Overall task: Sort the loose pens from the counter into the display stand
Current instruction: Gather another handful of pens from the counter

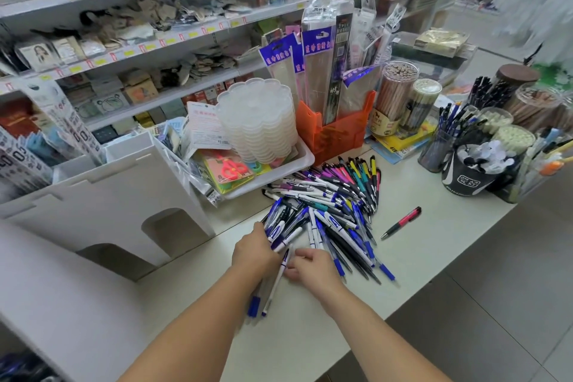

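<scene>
Gathering matching blue pens (280, 234) off the desk (434, 226), left hand (255, 253) holds a bundle while right hand (311, 267) pinches another pen (276, 282) to add

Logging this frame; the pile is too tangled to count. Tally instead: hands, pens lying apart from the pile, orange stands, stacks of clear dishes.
Hands: 2, left hand gripping pens, right hand
Apart from the pile: 1, red pen
Orange stands: 1
Stacks of clear dishes: 1
Total: 5

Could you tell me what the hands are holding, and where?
The left hand grips a bundle of blue and white pens around their middles; the right hand pinches one.
</scene>
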